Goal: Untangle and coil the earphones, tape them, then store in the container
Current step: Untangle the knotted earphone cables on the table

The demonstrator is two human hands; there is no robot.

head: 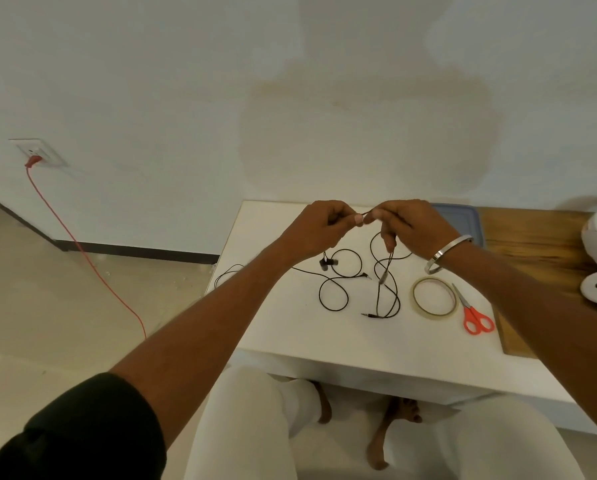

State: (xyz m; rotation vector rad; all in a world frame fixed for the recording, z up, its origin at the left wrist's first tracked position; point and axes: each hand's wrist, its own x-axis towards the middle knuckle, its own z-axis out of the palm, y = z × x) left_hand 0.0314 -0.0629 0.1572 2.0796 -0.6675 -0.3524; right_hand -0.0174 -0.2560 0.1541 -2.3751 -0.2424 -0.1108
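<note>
a: how is the grip described at this moment?

b: both hands are raised above the white worktop [324,341], nearly touching. the left hand [319,226] is curled, and a short run of black earphone cable [383,271] is pinched between its thumb and forefinger. the right hand [411,225] is closed on the same strand just beside it, so only a very short span of cord is stretched between the two grips.

a: and where is the rest of the earphone set?

b: it hangs from under the right hand and falls toward the person. its long axis is run from the grip down to the worktop, where loose loops are crossed over each other and the jack plug [369,315] is laid at the near end. that tail is nearer the right hand. whether it is one cord or two cannot be told.

a: what else is laid out?

b: a second black cable with earbuds [326,264] is looped below the left hand. to the right, a roll of clear tape [415,299] is set, with red-handled scissors [475,318] touching its edge. a blue-lidded container [463,220] is partly hidden behind the right wrist, at the far edge.

a: the stage?

b: untangling is judged to be under way; nothing has been coiled or taped yet. the crossed loops below would need to be drawn free downward along the hanging line.
</note>
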